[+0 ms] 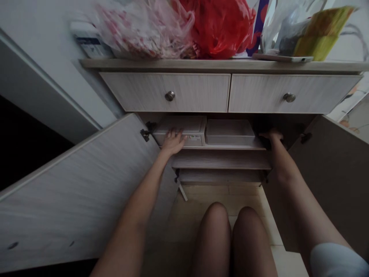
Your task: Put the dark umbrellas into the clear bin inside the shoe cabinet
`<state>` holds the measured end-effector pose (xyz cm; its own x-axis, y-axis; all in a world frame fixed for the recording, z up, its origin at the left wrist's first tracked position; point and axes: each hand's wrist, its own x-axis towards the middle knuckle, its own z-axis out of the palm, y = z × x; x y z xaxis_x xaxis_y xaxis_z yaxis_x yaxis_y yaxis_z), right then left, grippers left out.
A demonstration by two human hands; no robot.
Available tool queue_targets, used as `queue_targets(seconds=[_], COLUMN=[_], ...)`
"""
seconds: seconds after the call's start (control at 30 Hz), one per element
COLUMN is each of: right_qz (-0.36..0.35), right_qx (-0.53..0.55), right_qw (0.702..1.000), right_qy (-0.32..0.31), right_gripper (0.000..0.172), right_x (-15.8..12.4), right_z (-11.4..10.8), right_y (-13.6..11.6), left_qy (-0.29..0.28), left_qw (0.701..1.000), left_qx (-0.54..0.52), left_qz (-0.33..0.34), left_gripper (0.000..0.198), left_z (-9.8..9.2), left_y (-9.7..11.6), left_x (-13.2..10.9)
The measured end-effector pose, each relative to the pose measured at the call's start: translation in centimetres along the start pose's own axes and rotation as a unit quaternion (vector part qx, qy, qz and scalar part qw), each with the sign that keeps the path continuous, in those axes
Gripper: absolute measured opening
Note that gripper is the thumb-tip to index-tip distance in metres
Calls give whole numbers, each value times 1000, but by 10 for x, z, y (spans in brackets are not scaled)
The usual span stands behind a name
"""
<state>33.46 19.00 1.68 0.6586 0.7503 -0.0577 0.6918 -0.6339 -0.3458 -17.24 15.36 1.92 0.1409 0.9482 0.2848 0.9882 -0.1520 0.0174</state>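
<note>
A pale wood cabinet point(221, 159) stands open in front of me, both doors swung out. On its top shelf sit two white boxes side by side. My left hand point(173, 141) lies on the front of the left box point(184, 127), fingers stretched over its edge. My right hand point(271, 135) reaches into the dark right end of the same shelf, beside the right box point(230, 132); its fingers are partly hidden in shadow.
Two closed drawers with round metal knobs point(170, 95) point(289, 97) sit above the shelves. Red point(219, 27) and pink plastic bags point(144, 29) and a phone point(282, 58) lie on the cabinet top. The left door point(80, 184) and the right door point(334, 169) flank my arms. My knees are below.
</note>
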Motion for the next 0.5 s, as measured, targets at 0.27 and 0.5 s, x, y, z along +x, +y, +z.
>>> queue_targets(seconds=[0.27, 0.5], right_qz=[-10, -252], right_qx=[0, 14], right_qw=[999, 968], right_qy=[47, 13], right_gripper=[92, 57], right_x=[-12, -24], right_z=[26, 17], right_y=[-21, -4], left_qy=[-3, -29], left_qw=[1000, 999], left_qx=[2, -17], left_qz=[-4, -14], left_gripper=[65, 67], left_z=[0, -1], left_y=[-1, -2], left_x=[0, 6])
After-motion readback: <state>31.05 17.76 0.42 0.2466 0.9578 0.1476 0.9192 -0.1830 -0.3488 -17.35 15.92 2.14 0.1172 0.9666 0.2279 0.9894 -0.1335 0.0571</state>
